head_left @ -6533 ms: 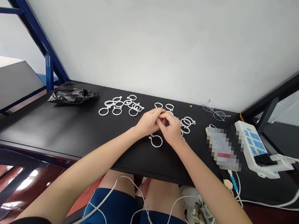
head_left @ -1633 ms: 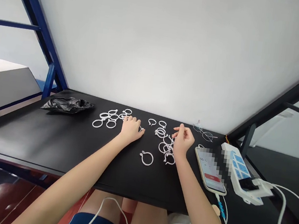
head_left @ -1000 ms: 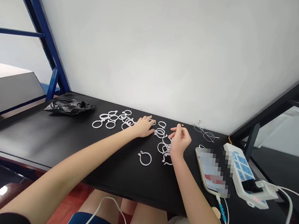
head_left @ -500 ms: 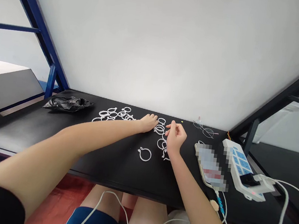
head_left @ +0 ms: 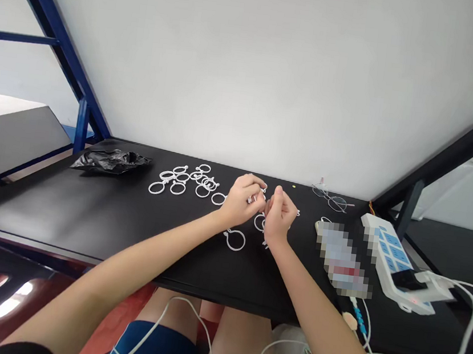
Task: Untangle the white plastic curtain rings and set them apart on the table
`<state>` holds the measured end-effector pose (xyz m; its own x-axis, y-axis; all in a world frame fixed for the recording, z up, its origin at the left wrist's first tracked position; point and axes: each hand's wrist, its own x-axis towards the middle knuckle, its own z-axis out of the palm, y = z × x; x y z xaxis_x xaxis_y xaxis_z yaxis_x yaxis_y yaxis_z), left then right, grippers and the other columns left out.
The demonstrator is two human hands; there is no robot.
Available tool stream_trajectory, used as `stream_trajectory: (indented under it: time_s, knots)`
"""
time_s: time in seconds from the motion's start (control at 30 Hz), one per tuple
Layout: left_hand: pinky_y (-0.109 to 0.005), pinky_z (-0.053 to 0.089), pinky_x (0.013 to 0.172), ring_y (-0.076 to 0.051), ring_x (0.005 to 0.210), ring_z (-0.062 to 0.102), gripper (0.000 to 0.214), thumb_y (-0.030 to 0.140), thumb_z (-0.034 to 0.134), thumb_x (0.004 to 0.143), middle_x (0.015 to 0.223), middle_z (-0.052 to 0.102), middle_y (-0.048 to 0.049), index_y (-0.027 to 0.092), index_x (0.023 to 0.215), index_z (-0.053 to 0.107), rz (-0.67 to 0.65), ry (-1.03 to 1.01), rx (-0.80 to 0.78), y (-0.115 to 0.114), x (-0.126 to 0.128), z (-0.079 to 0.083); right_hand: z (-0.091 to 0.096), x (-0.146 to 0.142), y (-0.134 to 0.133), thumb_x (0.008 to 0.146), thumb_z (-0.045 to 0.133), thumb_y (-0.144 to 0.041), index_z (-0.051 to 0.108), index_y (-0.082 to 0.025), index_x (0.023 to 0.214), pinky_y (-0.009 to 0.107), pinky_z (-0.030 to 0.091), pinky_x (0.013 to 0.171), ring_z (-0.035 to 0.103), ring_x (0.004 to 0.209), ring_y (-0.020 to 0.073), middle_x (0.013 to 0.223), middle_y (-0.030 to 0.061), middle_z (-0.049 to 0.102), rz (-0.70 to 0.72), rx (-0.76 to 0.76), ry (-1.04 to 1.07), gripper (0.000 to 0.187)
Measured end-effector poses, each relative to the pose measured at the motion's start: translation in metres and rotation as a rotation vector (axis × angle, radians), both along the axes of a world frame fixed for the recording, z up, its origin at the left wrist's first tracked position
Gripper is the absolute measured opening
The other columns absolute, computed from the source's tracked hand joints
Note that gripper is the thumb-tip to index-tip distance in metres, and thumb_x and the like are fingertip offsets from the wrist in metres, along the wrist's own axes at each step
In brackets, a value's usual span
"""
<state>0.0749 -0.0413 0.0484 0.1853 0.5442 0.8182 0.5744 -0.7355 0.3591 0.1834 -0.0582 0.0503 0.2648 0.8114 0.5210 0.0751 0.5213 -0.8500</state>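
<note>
My left hand (head_left: 243,199) and my right hand (head_left: 279,212) are raised together over the middle of the black table (head_left: 86,210), fingers curled. Between the left fingers a small white plastic ring (head_left: 256,195) shows. The right hand's fingertips are pinched close to it; what they hold is hidden. A single white ring (head_left: 235,239) lies on the table just below the hands. Several more white rings (head_left: 184,177) are spread to the left, and a few rings (head_left: 260,222) lie under the hands.
A crumpled black bag (head_left: 109,159) lies at the far left. Spectacles (head_left: 332,199) sit by the wall. A phone (head_left: 341,259) and a white power strip (head_left: 394,259) with white cables (head_left: 464,337) lie to the right. Blue frame posts (head_left: 81,123) stand at left.
My left hand came back from the rings at the back with a ring and now meets my right hand. The view shifted slightly.
</note>
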Motion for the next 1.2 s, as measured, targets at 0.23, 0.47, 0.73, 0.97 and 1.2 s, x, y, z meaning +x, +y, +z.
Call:
stream_trajectory:
  time_s: [0.23, 0.47, 0.73, 0.97, 1.2]
  knots:
    - [-0.026, 0.044, 0.056, -0.012, 0.057, 0.049, 0.027, 0.018, 0.042, 0.081, 0.061, 0.053, -0.0025, 0.021, 0.054, 0.037, -0.027, 0.123, 0.064, -0.005, -0.006, -0.02, -0.006, -0.006, -0.002, 0.089, 0.044, -0.057, 0.022, -0.021, 0.05, 0.027, 0.024, 0.045, 0.025, 0.045, 0.0088, 0.047, -0.0042, 0.026, 0.127, 0.026, -0.148, 0.057]
    - [-0.023, 0.039, 0.049, -0.011, 0.051, 0.049, 0.014, 0.018, 0.043, 0.075, 0.057, 0.055, -0.0003, 0.02, 0.061, 0.045, -0.067, 0.178, 0.076, -0.009, -0.009, -0.025, -0.002, 0.008, -0.003, 0.078, 0.057, -0.054, 0.025, -0.022, 0.048, 0.025, 0.026, 0.045, 0.025, 0.043, 0.008, 0.045, -0.0057, 0.027, 0.111, 0.156, -0.539, 0.054]
    - [-0.023, 0.038, 0.049, -0.01, 0.048, 0.05, 0.012, 0.017, 0.041, 0.071, 0.053, 0.055, 0.001, 0.019, 0.06, 0.046, -0.067, 0.197, 0.056, -0.002, -0.012, -0.031, -0.006, 0.01, 0.002, 0.082, 0.055, -0.045, 0.025, -0.022, 0.05, 0.024, 0.03, 0.046, 0.028, 0.043, 0.008, 0.046, -0.0057, 0.03, 0.051, 0.176, -0.612, 0.049]
    - [-0.024, 0.033, 0.046, -0.01, 0.042, 0.042, 0.015, 0.019, 0.041, 0.072, 0.046, 0.046, 0.0018, 0.02, 0.058, 0.043, 0.002, 0.205, 0.071, 0.003, -0.014, -0.035, -0.003, 0.008, 0.0, 0.085, 0.052, -0.045, 0.029, -0.022, 0.052, 0.024, 0.032, 0.047, 0.031, 0.045, 0.0087, 0.048, -0.005, 0.034, 0.079, 0.138, -0.604, 0.047]
    - [-0.024, 0.033, 0.045, -0.01, 0.04, 0.042, 0.018, 0.02, 0.043, 0.074, 0.044, 0.046, 0.0012, 0.02, 0.056, 0.044, 0.008, 0.192, 0.091, 0.002, -0.015, -0.035, -0.004, 0.005, -0.001, 0.087, 0.051, -0.046, 0.03, -0.021, 0.052, 0.024, 0.031, 0.047, 0.03, 0.045, 0.0083, 0.047, -0.0052, 0.033, 0.061, 0.131, -0.567, 0.048]
